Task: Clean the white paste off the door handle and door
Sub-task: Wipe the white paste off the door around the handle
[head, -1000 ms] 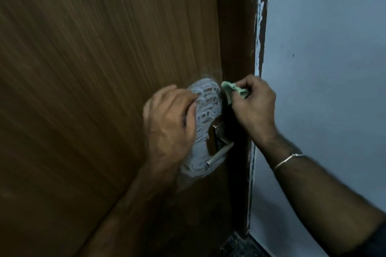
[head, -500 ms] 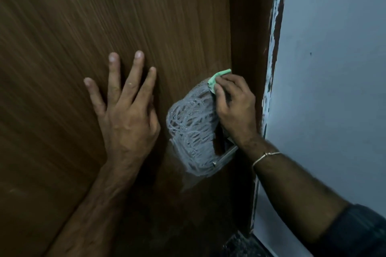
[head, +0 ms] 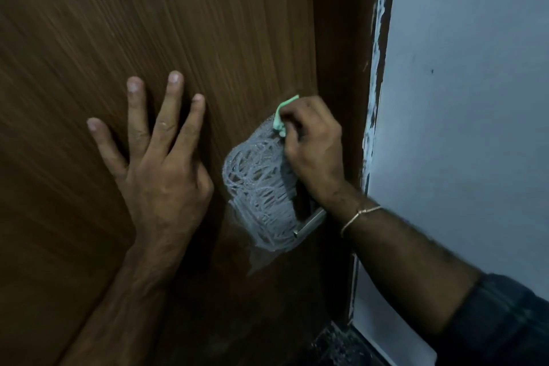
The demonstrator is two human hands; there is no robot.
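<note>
A brown wooden door fills the left and middle of the view. A patch of smeared white paste covers it around the metal lever handle, whose base is hidden behind my right wrist. My right hand grips a small green cloth and presses it against the top of the paste patch. My left hand lies flat on the door to the left of the paste, fingers straight and spread.
The dark door frame runs down beside the handle, with chipped white paint along its edge. A pale grey wall fills the right side. A strip of dark speckled floor shows at the bottom.
My left hand left the paste patch and went flat on the door to its left. My right hand brought the green cloth from the door edge onto the top of the paste.
</note>
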